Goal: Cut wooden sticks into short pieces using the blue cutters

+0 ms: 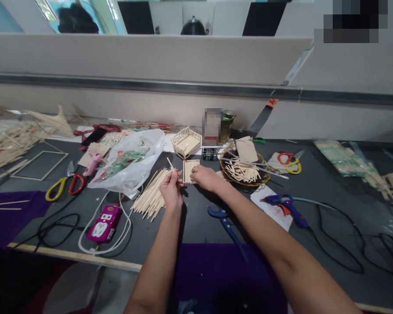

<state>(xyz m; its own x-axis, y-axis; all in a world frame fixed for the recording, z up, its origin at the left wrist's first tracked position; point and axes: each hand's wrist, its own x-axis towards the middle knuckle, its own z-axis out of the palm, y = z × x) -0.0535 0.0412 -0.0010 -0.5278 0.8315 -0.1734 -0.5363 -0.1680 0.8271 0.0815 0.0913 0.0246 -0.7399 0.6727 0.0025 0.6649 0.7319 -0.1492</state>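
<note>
We appear to be at a fitting step, bringing a pale, slender wooden stick [170, 163] up beside a small, rectangular, light-wood panel with a raised border [191, 168]. Our left hand [171, 188] has its fingers closed narrowly on the stick, which slants upward. Our right hand's [205, 178] fingers are bent at the panel's right edge; we cannot tell whether they pinch it or only steady it. As we judge it, the next move calls for keeping the panel still and lining the stick up squarely.

The panel sits between our hands over the dark grey counter [196, 224], just right of a loose pile of pale wooden sticks [150, 196]. It looks neatly rectangular, with parallel strips inside its border.
</note>
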